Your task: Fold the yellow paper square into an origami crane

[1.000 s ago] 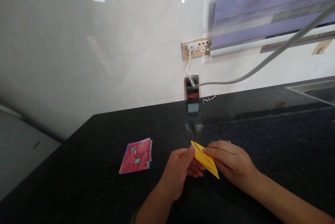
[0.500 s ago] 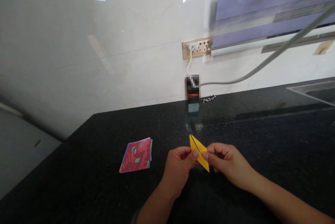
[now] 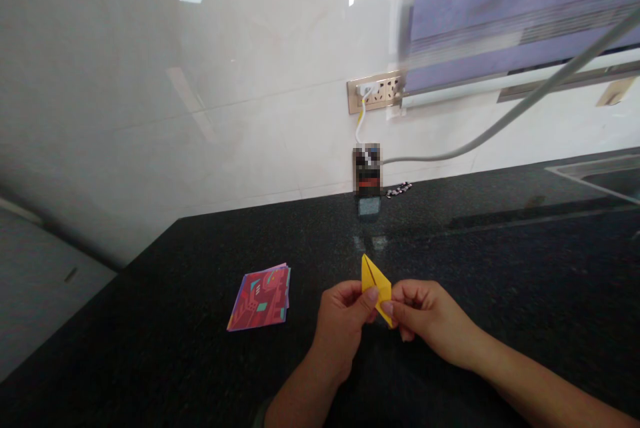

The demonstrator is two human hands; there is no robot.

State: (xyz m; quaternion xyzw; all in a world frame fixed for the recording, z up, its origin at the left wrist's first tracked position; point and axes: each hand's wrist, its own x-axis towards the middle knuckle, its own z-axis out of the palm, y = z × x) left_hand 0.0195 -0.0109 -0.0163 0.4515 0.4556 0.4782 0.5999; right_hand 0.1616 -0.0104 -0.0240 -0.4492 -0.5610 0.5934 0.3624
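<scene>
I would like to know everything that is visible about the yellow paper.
The yellow paper looks like a thin, plain sheet folded into a narrow, angular shape with a pointed far end. A dark slit, probably a gap between folds, runs down from near that tip. It slants, far tip slightly leftward, over the dark counter. The left hand pinches its left side, thumb on top; the right hand grips near the lower end. Fingers hide part of it.

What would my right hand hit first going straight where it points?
Your right hand would first push the folded yellow paper it pinches, then probably meet your left hand; depth is unclear.
</scene>
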